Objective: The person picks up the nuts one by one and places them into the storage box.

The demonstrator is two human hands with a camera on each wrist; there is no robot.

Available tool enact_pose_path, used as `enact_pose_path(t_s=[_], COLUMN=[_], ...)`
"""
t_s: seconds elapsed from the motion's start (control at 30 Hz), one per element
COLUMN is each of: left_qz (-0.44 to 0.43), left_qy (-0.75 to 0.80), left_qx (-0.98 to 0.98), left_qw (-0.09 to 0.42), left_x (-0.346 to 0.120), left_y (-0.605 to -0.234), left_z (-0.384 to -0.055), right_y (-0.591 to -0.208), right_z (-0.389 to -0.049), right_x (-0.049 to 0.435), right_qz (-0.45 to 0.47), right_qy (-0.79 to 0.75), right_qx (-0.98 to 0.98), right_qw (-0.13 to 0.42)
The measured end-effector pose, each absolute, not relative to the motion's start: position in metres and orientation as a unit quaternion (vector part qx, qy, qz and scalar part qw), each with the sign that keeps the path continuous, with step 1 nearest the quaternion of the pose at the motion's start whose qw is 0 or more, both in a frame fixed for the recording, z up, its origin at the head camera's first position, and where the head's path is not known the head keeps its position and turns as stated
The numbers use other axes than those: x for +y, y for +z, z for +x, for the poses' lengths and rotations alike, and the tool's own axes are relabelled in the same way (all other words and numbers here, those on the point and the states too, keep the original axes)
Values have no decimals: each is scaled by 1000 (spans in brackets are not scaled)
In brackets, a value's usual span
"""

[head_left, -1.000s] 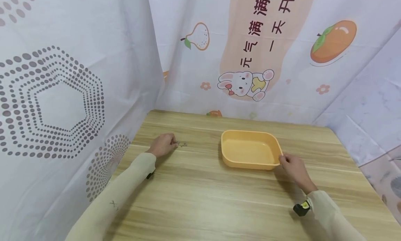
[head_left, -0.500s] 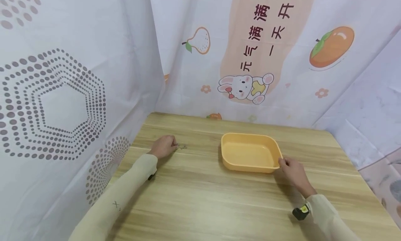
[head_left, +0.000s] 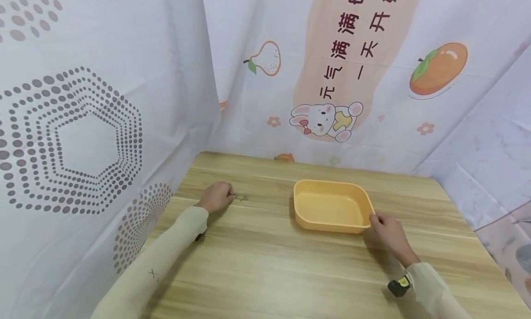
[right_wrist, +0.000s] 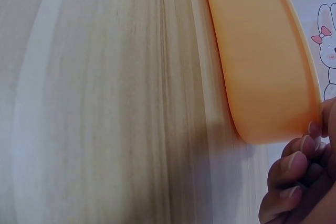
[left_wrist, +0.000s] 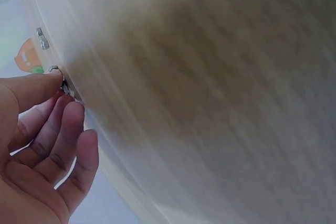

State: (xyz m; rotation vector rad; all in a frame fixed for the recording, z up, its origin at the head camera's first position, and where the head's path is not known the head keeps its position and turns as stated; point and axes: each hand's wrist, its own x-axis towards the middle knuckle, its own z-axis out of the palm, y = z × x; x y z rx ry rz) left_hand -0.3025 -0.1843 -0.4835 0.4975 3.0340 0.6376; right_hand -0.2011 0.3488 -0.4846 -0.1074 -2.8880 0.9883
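My left hand (head_left: 216, 197) is low over the left part of the table, thumb and index finger pinching at a small shiny metal piece (left_wrist: 64, 84), mostly covered by the fingertips. Beside it lie a few more small metal pieces (head_left: 244, 198), nut-like in the left wrist view; their exact kind is too small to tell. On the right, an orange-yellow plastic basin (head_left: 332, 227) with rounded corners sits on the table with nothing visible inside. My right hand (head_left: 389, 233) grips the basin's near right corner between thumb and fingers.
The wood-grain table (head_left: 265, 273) reaches back to a printed curtain (head_left: 249, 97). Another curtain (head_left: 91, 139) with dotted patterns hangs close along the left edge, beside the left arm.
The head view has tilted up slightly, so everything sits a little lower. My left fingers have shifted slightly at the metal pieces; the right hand keeps its grip on the basin.
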Motion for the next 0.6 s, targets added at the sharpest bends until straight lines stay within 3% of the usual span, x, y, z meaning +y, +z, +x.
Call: enact_pose_path(t_s=[0.6], left_qz=[231], left_qy=[114], left_qx=[965], left_qw=[-55], left_x=[-185], left_y=[-490], left_z=[-300], right_y=[-488], right_z=[-202], right_x=[351], right_qz=[-32], right_qy=[329], right_qx=[-943], right_qw=[40])
